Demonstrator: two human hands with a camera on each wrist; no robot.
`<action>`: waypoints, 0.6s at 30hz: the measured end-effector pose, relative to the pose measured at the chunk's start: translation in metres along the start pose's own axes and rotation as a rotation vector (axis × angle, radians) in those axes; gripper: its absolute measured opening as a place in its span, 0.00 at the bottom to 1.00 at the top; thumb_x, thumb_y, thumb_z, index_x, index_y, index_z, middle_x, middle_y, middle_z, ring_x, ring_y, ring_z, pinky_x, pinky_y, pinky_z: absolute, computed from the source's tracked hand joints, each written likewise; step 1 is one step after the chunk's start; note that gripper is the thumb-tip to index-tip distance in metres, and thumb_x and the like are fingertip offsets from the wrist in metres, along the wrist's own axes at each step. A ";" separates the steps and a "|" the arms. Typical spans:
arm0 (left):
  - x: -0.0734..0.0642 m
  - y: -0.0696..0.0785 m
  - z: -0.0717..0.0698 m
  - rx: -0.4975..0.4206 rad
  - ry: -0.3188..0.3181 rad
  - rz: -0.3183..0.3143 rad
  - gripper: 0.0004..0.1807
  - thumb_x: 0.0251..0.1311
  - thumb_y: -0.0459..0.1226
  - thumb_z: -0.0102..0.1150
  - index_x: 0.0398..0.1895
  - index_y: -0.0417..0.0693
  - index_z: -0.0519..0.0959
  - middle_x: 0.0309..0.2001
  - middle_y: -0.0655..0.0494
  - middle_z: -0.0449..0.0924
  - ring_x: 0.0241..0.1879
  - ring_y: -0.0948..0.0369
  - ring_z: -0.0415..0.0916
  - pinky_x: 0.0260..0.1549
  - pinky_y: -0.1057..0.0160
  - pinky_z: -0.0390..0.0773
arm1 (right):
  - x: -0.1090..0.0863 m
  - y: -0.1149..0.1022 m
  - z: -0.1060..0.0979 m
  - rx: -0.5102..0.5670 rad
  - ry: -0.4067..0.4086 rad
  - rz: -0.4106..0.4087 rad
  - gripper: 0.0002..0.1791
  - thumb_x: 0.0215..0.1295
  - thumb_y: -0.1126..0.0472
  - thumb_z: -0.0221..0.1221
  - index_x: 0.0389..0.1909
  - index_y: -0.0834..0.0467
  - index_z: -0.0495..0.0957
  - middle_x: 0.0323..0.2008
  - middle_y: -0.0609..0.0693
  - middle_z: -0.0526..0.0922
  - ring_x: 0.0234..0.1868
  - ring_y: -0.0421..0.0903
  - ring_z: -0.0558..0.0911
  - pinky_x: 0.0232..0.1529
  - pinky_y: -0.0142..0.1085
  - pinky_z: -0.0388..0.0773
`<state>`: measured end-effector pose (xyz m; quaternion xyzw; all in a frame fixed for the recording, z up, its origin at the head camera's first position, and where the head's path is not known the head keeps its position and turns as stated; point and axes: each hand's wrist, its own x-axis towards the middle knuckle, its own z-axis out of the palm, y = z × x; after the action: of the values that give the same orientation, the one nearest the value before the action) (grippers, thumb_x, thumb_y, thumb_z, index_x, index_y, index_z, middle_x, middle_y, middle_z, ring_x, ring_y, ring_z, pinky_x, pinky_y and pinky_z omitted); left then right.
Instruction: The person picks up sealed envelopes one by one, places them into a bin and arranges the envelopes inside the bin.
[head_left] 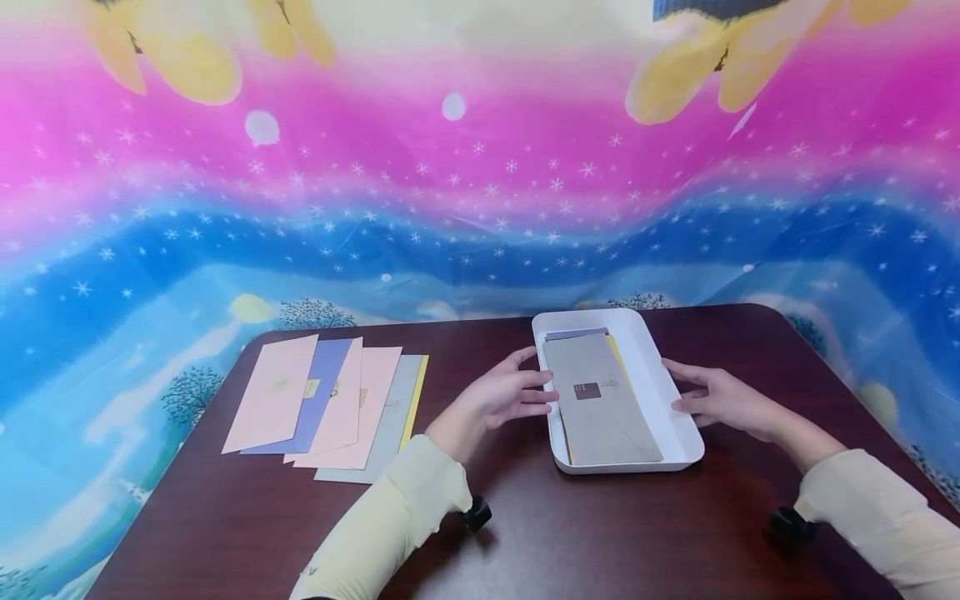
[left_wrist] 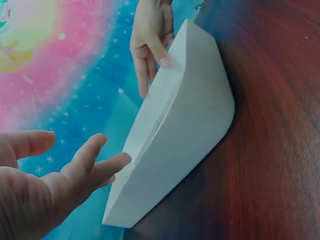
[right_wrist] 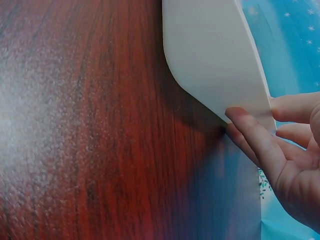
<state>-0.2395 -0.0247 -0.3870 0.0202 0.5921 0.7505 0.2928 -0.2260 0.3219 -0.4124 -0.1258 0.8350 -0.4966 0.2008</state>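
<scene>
A white rectangular tray lies on the table and holds a small stack of envelopes. Topmost is a grey envelope with a dark square label; yellow and purple edges peek out beneath it. At the tray's left side is my left hand, its fingers loosely extended by the rim; in the left wrist view the thumb stands apart. My right hand touches the tray's right side with mostly straight fingers. In the right wrist view, fingertips of that hand rest against the outer wall.
Left on the dark wooden table lies a fanned group of envelopes: pink, purple and grey, with a yellow edge. A patterned cloth hangs behind the table. Dark wrist devices show below both sleeves.
</scene>
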 end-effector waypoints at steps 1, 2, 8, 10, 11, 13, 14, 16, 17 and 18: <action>-0.001 0.001 -0.002 0.008 -0.003 0.005 0.40 0.75 0.29 0.50 0.83 0.45 0.43 0.71 0.31 0.65 0.66 0.35 0.69 0.62 0.43 0.72 | 0.000 0.000 0.000 -0.005 0.001 0.000 0.45 0.72 0.68 0.60 0.79 0.70 0.42 0.70 0.80 0.57 0.60 0.69 0.78 0.44 0.50 0.85; -0.002 0.002 -0.004 0.014 -0.006 0.009 0.39 0.75 0.30 0.51 0.83 0.45 0.44 0.72 0.32 0.64 0.66 0.36 0.70 0.62 0.43 0.72 | 0.000 0.000 0.000 -0.009 0.002 0.002 0.45 0.72 0.68 0.60 0.79 0.70 0.43 0.70 0.80 0.58 0.60 0.69 0.78 0.44 0.50 0.85; -0.009 0.009 -0.015 0.075 -0.039 0.030 0.35 0.77 0.32 0.49 0.82 0.43 0.48 0.72 0.35 0.65 0.65 0.40 0.73 0.64 0.43 0.70 | 0.000 0.001 0.000 -0.002 0.000 0.002 0.45 0.73 0.68 0.59 0.79 0.70 0.42 0.70 0.80 0.58 0.60 0.69 0.78 0.44 0.50 0.85; -0.012 0.013 -0.018 0.093 -0.052 0.042 0.34 0.77 0.32 0.47 0.81 0.43 0.50 0.72 0.35 0.65 0.65 0.41 0.72 0.65 0.42 0.69 | 0.000 0.001 0.000 -0.001 0.000 0.003 0.44 0.73 0.69 0.59 0.79 0.70 0.42 0.70 0.80 0.58 0.60 0.69 0.78 0.45 0.50 0.85; -0.013 0.014 -0.019 0.102 -0.057 0.049 0.33 0.77 0.32 0.47 0.81 0.42 0.52 0.72 0.35 0.65 0.65 0.41 0.72 0.65 0.42 0.68 | 0.000 0.001 0.000 0.000 0.000 0.003 0.44 0.73 0.69 0.59 0.79 0.70 0.42 0.70 0.80 0.58 0.59 0.69 0.78 0.45 0.50 0.85; -0.016 0.018 -0.024 0.116 -0.063 0.063 0.31 0.77 0.33 0.47 0.80 0.41 0.55 0.72 0.35 0.65 0.65 0.41 0.72 0.66 0.41 0.67 | 0.000 0.001 0.000 0.001 0.000 0.003 0.44 0.73 0.69 0.59 0.79 0.70 0.42 0.70 0.80 0.59 0.59 0.68 0.79 0.45 0.50 0.85; -0.018 0.019 -0.026 0.125 -0.063 0.071 0.30 0.77 0.33 0.48 0.79 0.41 0.57 0.72 0.35 0.65 0.65 0.41 0.73 0.66 0.41 0.67 | 0.000 0.001 0.000 0.002 -0.001 0.002 0.44 0.73 0.69 0.59 0.79 0.70 0.42 0.70 0.80 0.59 0.59 0.68 0.79 0.45 0.50 0.85; -0.022 0.023 -0.031 0.140 -0.057 0.082 0.28 0.77 0.33 0.49 0.78 0.41 0.60 0.72 0.36 0.67 0.64 0.42 0.74 0.66 0.41 0.67 | 0.000 0.001 0.000 0.006 -0.002 0.000 0.45 0.73 0.69 0.59 0.79 0.70 0.42 0.70 0.80 0.59 0.59 0.68 0.79 0.45 0.50 0.85; -0.024 0.024 -0.033 0.147 -0.052 0.087 0.28 0.77 0.33 0.49 0.77 0.41 0.62 0.71 0.36 0.68 0.64 0.42 0.75 0.66 0.41 0.67 | 0.000 0.000 0.000 0.009 -0.003 -0.002 0.45 0.72 0.69 0.59 0.79 0.70 0.42 0.70 0.80 0.58 0.59 0.68 0.79 0.45 0.50 0.85; -0.025 0.026 -0.036 0.151 -0.048 0.090 0.27 0.76 0.33 0.49 0.76 0.40 0.63 0.71 0.37 0.69 0.63 0.43 0.75 0.66 0.40 0.66 | 0.000 0.000 0.000 0.009 -0.005 -0.006 0.45 0.72 0.69 0.60 0.79 0.71 0.42 0.70 0.80 0.58 0.59 0.69 0.79 0.45 0.50 0.85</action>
<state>-0.2427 -0.0716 -0.3666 0.0867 0.6385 0.7153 0.2704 -0.2258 0.3223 -0.4123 -0.1284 0.8320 -0.5005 0.2021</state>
